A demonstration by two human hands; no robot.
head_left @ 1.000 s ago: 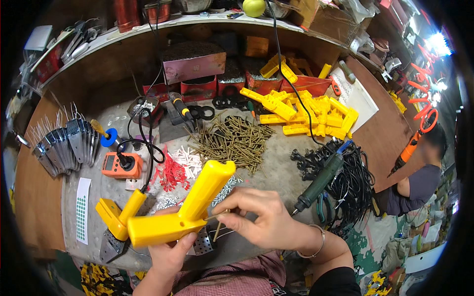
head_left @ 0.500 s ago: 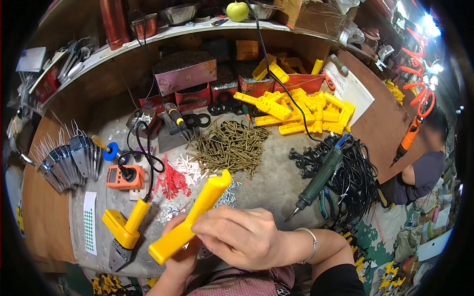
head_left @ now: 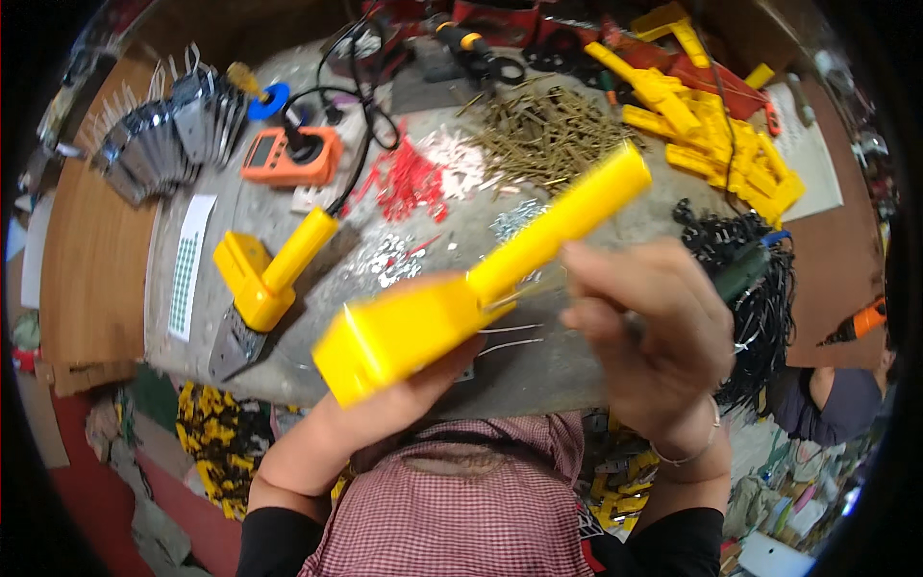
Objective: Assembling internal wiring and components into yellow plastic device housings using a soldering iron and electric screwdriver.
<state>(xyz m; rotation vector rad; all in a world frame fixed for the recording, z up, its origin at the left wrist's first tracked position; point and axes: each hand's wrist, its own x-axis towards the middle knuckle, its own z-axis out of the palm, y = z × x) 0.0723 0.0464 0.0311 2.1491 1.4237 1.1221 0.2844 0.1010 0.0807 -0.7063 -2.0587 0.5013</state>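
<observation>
Right hand (head_left: pixel 663 332) drawn rightward from yellow housing (head_left: pixel 409 332), can't tell its grip; left hand (head_left: pixel 418 389) clasping housing

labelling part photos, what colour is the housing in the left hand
The housing in the left hand is bright yellow, seen best in the head view.

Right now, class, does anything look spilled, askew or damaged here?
Small metal bits lie scattered on the bench, loose rather than contained, which looks spilled, though possibly deliberate. The yellow housing in the left hand shows no plain damage, but is blurred.
</observation>
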